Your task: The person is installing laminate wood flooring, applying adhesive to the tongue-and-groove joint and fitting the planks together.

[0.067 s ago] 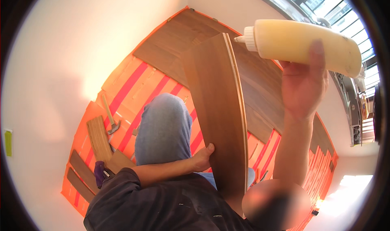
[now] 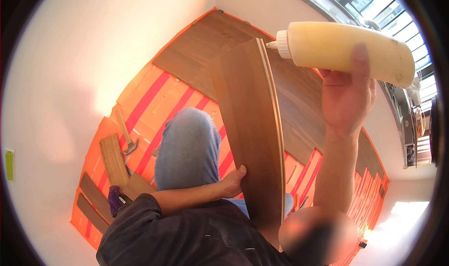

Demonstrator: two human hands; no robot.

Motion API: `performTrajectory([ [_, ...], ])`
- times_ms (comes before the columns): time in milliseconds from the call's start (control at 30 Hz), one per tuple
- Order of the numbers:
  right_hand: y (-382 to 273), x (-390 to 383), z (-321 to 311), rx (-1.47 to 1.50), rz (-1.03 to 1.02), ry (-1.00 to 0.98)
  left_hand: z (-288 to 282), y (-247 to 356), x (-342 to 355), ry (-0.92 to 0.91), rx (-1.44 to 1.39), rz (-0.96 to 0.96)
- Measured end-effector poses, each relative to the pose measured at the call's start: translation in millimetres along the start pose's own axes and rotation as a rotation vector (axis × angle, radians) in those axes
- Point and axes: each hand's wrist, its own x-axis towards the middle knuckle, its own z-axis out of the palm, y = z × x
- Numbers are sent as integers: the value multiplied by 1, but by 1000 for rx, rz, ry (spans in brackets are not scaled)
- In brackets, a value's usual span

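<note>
My left hand point(image 2: 233, 182) grips the near left edge of a long dark-brown wooden plank point(image 2: 241, 116), held up on its end with its pale grooved long edge facing right. My right hand point(image 2: 348, 95) is closed around a squeeze bottle point(image 2: 327, 46) of pale yellow contents, held sideways high up. The bottle's white nozzle points left at the top right edge of the plank, very close to it; whether it touches I cannot tell. My bent knee in blue jeans point(image 2: 187, 139) is left of the plank.
Brown boards point(image 2: 182, 48) cover the far and right floor, beside orange sheeting with red stripes point(image 2: 142, 95). At left lie a hammer point(image 2: 130, 145), loose wood pieces point(image 2: 111, 158) and a purple object point(image 2: 114, 200). White walls point(image 2: 56, 93) surround the floor; a barred window point(image 2: 388, 18) is upper right.
My right hand and the bottle have moved slightly left, bringing the nozzle closer to the plank's top edge. The plank and my left hand look unchanged.
</note>
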Motion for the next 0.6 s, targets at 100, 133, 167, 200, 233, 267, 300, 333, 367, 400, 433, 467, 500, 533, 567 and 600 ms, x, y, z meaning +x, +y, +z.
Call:
performTrajectory([
  [100,1,-2,5,-45,-26,-35,-3,-3,0,11,10,7],
  [133,3,-2,4,-59,-36,-24,-3,-3,0,21,13,6],
  [167,4,-2,3,-72,-46,-12,-4,-4,0,21,13,4],
  [200,4,-2,3,-72,-45,-10,-5,-4,0,12,18,2],
  [233,5,-3,3,-54,-40,-8,-6,-4,1,3,21,-2],
  [267,6,-3,3,-36,-35,-7,-6,-4,1,4,21,-5],
  [300,7,-3,3,-35,-35,-4,-6,-5,2,12,33,6],
  [333,9,-2,2,-31,-38,-2,-5,-5,2,22,44,17],
  [367,11,-1,1,-26,-42,-1,-5,-4,1,25,46,16],
  [400,13,1,-3,-22,-42,1,-4,-4,1,25,54,17],
  [433,15,1,-11,-60,-39,-46,-4,-4,2,20,60,13],
  [467,16,1,-16,-97,-36,-93,-4,-4,3,17,61,6],
  [500,16,-1,-18,-101,-39,-87,-4,-4,3,27,30,-3],
  [533,17,-2,-16,-135,-68,-76,-4,-3,3,44,1,-7],
  [567,17,-3,-13,-170,-98,-64,-5,-4,3,45,4,-9],
  [600,13,-6,-7,-169,-99,-60,-6,-5,3,40,5,4],
])
